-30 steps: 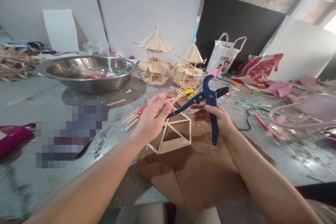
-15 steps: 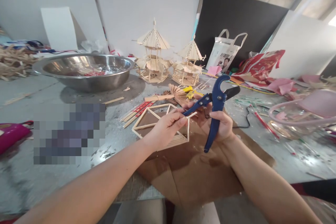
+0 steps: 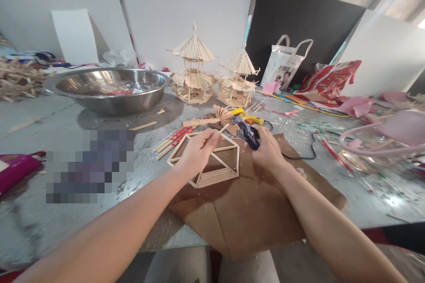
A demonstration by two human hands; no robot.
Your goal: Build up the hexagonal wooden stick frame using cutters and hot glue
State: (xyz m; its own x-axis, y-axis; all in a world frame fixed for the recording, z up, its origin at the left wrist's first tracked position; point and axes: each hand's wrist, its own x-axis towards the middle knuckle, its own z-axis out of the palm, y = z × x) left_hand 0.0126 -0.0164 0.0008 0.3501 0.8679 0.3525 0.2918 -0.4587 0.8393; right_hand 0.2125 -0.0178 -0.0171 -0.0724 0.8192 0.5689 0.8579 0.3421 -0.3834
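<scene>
My left hand (image 3: 199,148) pinches a short thin wooden stick (image 3: 225,128), whose pale end juts out past the fingertips. Below that hand, a hexagonal frame (image 3: 219,178) of glued sticks lies flat, with spokes across it and one section filled by parallel sticks. My right hand (image 3: 268,147) is closed around a blue-handled cutter (image 3: 249,135), seen foreshortened just right of the frame; its blades are hard to make out. A brown board (image 3: 255,203) lies beneath the frame and both hands.
Behind stand two stick pagodas (image 3: 193,80) (image 3: 239,84). A steel basin (image 3: 133,101) is at the left. Past the frame lie a folded paper fan (image 3: 222,114), a yellow tool (image 3: 254,118) and red-wrapped sticks (image 3: 177,138). A pink-handled clear container (image 3: 385,141) sits at the right.
The cutter has swung down and away from me, from upright to low beside the frame. My left hand, with the stick, has shifted a little left, apart from my right hand.
</scene>
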